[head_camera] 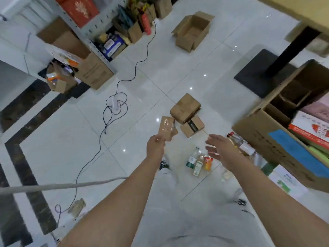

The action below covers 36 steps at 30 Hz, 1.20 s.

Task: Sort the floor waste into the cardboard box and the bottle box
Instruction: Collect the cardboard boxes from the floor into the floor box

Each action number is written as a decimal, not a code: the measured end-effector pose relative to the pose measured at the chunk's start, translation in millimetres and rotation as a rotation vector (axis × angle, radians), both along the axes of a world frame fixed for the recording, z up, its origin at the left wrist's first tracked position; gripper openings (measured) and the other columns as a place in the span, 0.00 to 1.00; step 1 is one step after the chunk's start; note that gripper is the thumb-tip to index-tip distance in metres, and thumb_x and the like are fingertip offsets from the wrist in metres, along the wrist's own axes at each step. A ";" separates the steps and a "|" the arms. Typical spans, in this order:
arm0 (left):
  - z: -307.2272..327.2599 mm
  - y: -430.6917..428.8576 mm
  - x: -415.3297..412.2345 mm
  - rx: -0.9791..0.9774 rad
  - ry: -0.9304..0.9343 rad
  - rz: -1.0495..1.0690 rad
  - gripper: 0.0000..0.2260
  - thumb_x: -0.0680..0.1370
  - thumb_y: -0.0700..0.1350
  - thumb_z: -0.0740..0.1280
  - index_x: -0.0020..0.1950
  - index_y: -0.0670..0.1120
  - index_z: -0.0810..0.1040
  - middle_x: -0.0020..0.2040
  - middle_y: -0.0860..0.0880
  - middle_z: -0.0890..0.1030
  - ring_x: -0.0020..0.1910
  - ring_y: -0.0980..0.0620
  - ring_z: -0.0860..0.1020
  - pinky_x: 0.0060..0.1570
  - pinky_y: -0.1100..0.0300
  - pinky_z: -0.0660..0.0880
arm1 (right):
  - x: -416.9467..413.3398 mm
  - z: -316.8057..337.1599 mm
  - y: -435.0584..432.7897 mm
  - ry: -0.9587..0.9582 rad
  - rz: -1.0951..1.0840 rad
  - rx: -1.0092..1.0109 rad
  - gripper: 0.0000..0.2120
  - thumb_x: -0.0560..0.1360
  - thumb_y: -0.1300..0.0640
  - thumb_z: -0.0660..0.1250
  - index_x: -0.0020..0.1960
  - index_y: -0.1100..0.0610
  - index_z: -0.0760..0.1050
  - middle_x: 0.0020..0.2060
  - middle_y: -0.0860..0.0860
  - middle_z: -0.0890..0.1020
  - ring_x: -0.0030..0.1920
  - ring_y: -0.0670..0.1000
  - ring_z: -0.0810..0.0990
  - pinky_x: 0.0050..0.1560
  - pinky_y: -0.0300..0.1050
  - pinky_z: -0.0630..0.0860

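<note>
Cardboard cartons (186, 107) ahead, bottles (193, 158) near feet, black cable (114, 111) left, open box (193, 31) beyond

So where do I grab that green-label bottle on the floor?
Round its clear upper body near the cap, from above and from its free side. The green-label bottle seems to lie flat, and another bottle lies close along its other side.

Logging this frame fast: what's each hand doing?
Left hand: holding a small box.
Right hand: open, empty.
</note>
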<state>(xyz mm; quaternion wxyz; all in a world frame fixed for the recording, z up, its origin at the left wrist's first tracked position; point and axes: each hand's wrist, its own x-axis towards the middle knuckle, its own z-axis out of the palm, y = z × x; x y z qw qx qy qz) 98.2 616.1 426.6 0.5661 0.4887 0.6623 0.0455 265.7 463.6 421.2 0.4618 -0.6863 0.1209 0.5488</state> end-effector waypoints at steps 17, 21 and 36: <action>-345.2 147.8 -12.9 -0.034 0.193 -0.395 0.22 0.77 0.40 0.66 0.70 0.44 0.69 0.64 0.46 0.76 0.59 0.46 0.77 0.48 0.62 0.68 | -69.9 -310.6 194.7 0.156 -0.132 -0.150 0.08 0.81 0.55 0.61 0.59 0.54 0.74 0.57 0.56 0.81 0.57 0.56 0.81 0.55 0.48 0.78; -462.8 163.0 10.1 0.018 0.154 -0.471 0.23 0.74 0.37 0.68 0.68 0.44 0.70 0.63 0.45 0.77 0.59 0.44 0.78 0.52 0.58 0.73 | -65.4 -409.6 193.6 0.265 -0.224 -0.120 0.07 0.81 0.52 0.62 0.54 0.54 0.75 0.54 0.56 0.81 0.52 0.57 0.80 0.56 0.49 0.76; -654.3 161.2 33.9 0.020 0.681 -0.493 0.59 0.61 0.55 0.77 0.76 0.56 0.36 0.68 0.40 0.59 0.66 0.36 0.64 0.66 0.40 0.67 | -70.2 -558.4 179.0 0.323 -0.371 -0.078 0.17 0.83 0.52 0.57 0.68 0.57 0.71 0.58 0.53 0.82 0.62 0.50 0.78 0.68 0.48 0.70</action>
